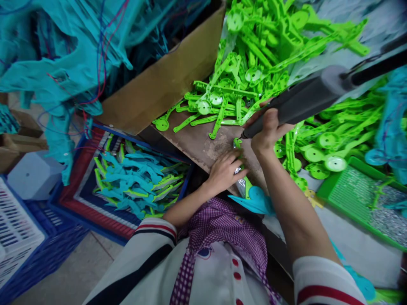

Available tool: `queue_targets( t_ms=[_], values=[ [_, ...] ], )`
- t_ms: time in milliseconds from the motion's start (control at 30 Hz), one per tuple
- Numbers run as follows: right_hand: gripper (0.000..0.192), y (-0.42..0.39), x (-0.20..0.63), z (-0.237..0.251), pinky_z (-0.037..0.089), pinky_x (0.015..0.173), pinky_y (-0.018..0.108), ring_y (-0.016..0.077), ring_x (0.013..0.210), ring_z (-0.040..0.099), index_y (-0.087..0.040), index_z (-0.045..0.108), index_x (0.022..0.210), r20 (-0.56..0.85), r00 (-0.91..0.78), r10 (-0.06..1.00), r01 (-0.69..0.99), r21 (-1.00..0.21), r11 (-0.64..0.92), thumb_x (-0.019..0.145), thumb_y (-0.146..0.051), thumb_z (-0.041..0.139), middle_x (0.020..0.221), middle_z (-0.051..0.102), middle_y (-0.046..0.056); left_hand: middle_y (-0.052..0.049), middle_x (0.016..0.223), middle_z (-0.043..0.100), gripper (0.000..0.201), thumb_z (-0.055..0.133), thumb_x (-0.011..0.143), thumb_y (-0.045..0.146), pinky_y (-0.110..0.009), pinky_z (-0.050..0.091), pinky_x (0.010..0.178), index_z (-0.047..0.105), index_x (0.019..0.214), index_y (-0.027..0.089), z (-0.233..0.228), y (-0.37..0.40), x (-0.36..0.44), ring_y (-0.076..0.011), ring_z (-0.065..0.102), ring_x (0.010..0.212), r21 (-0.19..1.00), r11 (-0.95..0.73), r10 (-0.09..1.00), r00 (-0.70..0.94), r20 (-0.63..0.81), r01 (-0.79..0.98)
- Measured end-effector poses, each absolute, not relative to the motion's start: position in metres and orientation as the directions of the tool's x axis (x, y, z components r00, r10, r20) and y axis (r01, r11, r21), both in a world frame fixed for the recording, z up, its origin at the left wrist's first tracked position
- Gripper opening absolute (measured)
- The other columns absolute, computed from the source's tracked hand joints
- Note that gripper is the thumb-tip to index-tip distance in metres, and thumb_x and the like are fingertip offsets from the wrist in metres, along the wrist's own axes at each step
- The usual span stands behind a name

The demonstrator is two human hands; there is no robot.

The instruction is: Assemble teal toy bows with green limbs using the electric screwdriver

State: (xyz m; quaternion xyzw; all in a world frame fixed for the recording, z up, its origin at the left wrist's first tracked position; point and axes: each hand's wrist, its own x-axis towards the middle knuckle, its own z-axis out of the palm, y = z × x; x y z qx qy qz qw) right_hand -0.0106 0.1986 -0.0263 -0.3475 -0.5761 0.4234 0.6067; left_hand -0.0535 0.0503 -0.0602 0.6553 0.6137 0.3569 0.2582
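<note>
My right hand (269, 131) is wrapped round a dark grey electric screwdriver (305, 94), which slants in from the upper right. Its tip meets or nearly meets the end of a green plastic arm (237, 143) at the table's edge. My left hand (226, 170) is closed over that same arm, its fingers bent round it. Below the fingers, a shiny clear wrap or part shows, and a turquoise plastic piece (256, 200) sticks out at the arm's lower end. Fingers hide the middle of this assembly.
Green plastic arms (222, 103) lie heaped on the brown table (203, 142). A cardboard box (165, 76) holds turquoise shells with wires. Left below, a crate (71, 190) contains turquoise-and-green assemblies. At right stands a green tray (330, 182) of small metal screws.
</note>
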Motion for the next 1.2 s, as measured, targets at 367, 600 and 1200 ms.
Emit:
queue_targets(
  t_ms=[367, 600, 1200],
  values=[
    [0.049, 0.201, -0.014, -0.034, 0.057, 0.059, 0.031, 0.0176, 0.069, 0.071, -0.019, 0.06, 0.068, 0.385, -0.12, 0.915, -0.071, -0.923, 0.378, 0.088, -0.065, 0.057, 0.058, 0.057, -0.002, -0.013, 0.135, 0.062, 0.029, 0.058, 0.097, 0.038, -0.043, 0.047, 0.111, 0.07, 0.112, 0.017, -0.063, 0.052, -0.053, -0.0265, 0.057, 0.129, 0.619, -0.134, 0.982, 0.021, 0.187, 0.774],
    [0.045, 0.202, -0.008, -0.012, 0.056, 0.056, 0.03, 0.0164, 0.062, 0.068, -0.021, 0.061, 0.089, 0.434, -0.002, 0.901, -0.132, -0.893, 0.43, 0.089, -0.066, 0.055, 0.057, 0.053, -0.004, -0.01, 0.137, 0.062, 0.027, 0.059, 0.096, 0.039, -0.045, 0.047, 0.11, 0.07, 0.111, 0.02, -0.066, 0.051, -0.053, -0.0267, 0.054, 0.132, 0.6, -0.119, 0.985, 0.017, 0.174, 0.791],
    [0.044, 0.188, 0.066, -0.004, 0.05, 0.059, 0.033, 0.0171, 0.06, 0.062, -0.025, 0.062, 0.087, 0.427, -0.005, 0.904, 0.12, -0.897, 0.424, 0.092, -0.067, 0.049, 0.066, 0.056, 0.001, -0.011, 0.122, 0.064, 0.044, 0.075, 0.079, 0.026, -0.05, 0.042, 0.103, 0.065, 0.121, 0.024, -0.065, 0.094, -0.039, -0.0321, 0.06, 0.117, 0.713, 0.338, 0.821, -0.563, 0.096, 0.615]
  ],
)
